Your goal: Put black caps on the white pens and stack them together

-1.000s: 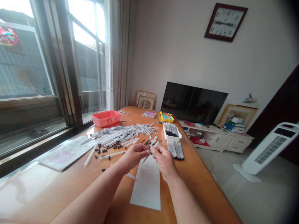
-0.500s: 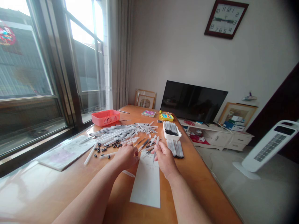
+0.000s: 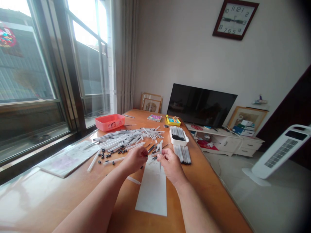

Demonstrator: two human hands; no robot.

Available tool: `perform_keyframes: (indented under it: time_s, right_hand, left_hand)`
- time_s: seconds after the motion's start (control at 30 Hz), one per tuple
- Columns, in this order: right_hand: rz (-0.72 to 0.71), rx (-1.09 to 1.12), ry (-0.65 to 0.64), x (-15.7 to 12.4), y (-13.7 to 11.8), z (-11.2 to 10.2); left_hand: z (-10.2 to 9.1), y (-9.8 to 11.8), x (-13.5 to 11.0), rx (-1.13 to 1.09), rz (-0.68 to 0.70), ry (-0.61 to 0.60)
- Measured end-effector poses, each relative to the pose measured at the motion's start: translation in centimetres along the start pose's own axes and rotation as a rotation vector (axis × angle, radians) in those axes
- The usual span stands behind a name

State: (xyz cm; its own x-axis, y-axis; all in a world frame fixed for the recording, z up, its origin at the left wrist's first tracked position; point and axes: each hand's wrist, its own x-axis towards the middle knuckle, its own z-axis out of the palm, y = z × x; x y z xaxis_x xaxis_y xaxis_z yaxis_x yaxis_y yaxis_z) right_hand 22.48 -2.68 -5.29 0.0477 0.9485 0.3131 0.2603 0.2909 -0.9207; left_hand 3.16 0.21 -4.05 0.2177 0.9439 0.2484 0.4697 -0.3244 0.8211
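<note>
A: How's the pen tube (image 3: 160, 146) look?
B: Slim, whitish, translucent, near upright over the far end of the paper (image 3: 152, 194). Right hand (image 3: 170, 164) has it pinched, fingers closed around it.
A: Left hand (image 3: 134, 159)?
B: By the paper's far left edge, fingers curled in tight; can't tell what's in them.

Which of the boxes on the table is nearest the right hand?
The white box holding pens, just beyond the right hand; the red box sits farther left and the yellow box farther back.

Bright window (image 3: 90, 61), pale grey wall (image 3: 179, 42)
</note>
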Motion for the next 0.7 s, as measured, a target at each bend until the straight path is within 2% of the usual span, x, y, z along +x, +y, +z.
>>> perform_keyframes:
  time_s: [0.13, 0.27, 0.43, 0.7]
  right_hand:
    - [-0.014, -0.083, -0.109, -0.3, -0.6, 0.0]
    - [-0.056, -0.150, -0.164, -0.8, -1.1, 0.1]
    - [-0.093, -0.206, -0.167, -1.0, -1.3, -0.1]
    - [-0.117, -0.260, -0.144, -1.1, -1.4, 0.0]
  left_hand:
    - [-0.5, 0.6, 0.2, -0.509, -0.130, 0.013]
    - [-1.2, 1.0, 0.1, -0.771, -0.227, 0.018]
    - [-1.4, 1.0, 0.2, -0.894, -0.263, 0.050]
    - [-1.3, 0.9, 0.2, -0.896, -0.259, 0.052]
